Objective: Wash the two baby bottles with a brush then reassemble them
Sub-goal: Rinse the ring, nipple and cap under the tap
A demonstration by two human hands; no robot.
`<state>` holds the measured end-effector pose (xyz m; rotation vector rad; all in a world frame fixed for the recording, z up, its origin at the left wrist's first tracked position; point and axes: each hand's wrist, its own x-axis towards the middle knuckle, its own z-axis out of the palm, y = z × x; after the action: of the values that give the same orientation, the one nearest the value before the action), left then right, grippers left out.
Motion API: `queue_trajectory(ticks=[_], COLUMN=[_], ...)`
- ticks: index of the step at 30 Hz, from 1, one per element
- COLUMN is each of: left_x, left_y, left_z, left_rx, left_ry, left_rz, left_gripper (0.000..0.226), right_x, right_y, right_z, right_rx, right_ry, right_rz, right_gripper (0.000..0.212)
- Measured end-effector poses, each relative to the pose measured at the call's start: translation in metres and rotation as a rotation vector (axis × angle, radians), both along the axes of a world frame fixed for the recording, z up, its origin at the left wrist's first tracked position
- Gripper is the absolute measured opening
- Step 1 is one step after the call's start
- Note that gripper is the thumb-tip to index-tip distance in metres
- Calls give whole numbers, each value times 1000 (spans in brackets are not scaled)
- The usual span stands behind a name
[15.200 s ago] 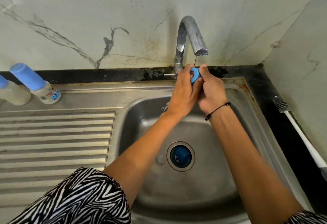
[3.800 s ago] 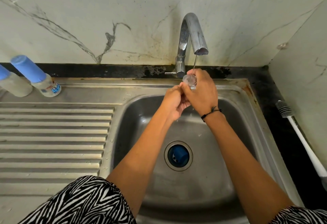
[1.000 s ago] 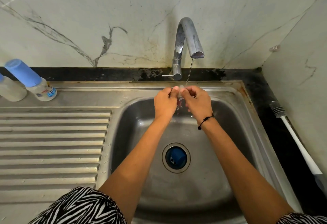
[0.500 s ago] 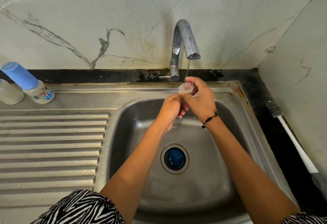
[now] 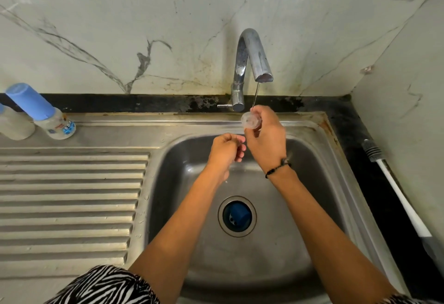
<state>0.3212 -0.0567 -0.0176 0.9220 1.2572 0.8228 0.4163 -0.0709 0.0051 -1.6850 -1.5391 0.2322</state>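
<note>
Your right hand (image 5: 264, 135) is pinching a clear teat (image 5: 250, 120) right under the thin stream from the tap (image 5: 252, 56), over the back of the sink (image 5: 319, 159). Your left hand (image 5: 225, 152) sits just beside it, lower, fingers loosely curled and not touching the teat; can't tell if there's anything in them. A blue part (image 5: 237, 216) lies in the drain. One capped bottle (image 5: 42, 111) stands on the drainboard far left, a second one at the frame edge next to it. The brush (image 5: 394, 183) lies on the desk to the right.
</note>
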Motion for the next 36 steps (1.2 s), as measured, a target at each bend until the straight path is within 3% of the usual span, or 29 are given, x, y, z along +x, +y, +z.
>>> queue_trajectory(ticks=[2,5,8,11,13,20,22,26,33,36], left_x=[-1,-2,-3,-3,-2,-1,-1,0,-10,-16], left_y=[0,1,-1,-1,-2,0,2,-4,-18,-35], left_z=[1,2,0,0,0,4,6,5,2,7], left_rx=[-3,-6,-20,-33,-38,-50,-46,18,157,212], left_ry=[3,-10,4,-14,-17,-27,-47,-16,110,95], left_rz=[9,16,22,40,57,97,105,95,113,163], left_gripper=[25,26,25,25,23,22,22,32,48,41], right_x=[0,1,1,1,2,7,6,9,0,-8], right_y=[1,1,0,3,3,2,3,0,-16,-26], right_z=[-2,-2,1,-1,-2,-8,-5,-16,-9,2], right_rx=[-196,-80,-172,-84,-189,-188,-151,-309,-400,-494], right_ry=[-48,-46,-25,-8,-41,-95,-4,278,1089,1066], right_rz=[28,28,35,48,53,83,61,28,8,89], right_gripper=[24,29,30,30,30,29,31,39,22,4])
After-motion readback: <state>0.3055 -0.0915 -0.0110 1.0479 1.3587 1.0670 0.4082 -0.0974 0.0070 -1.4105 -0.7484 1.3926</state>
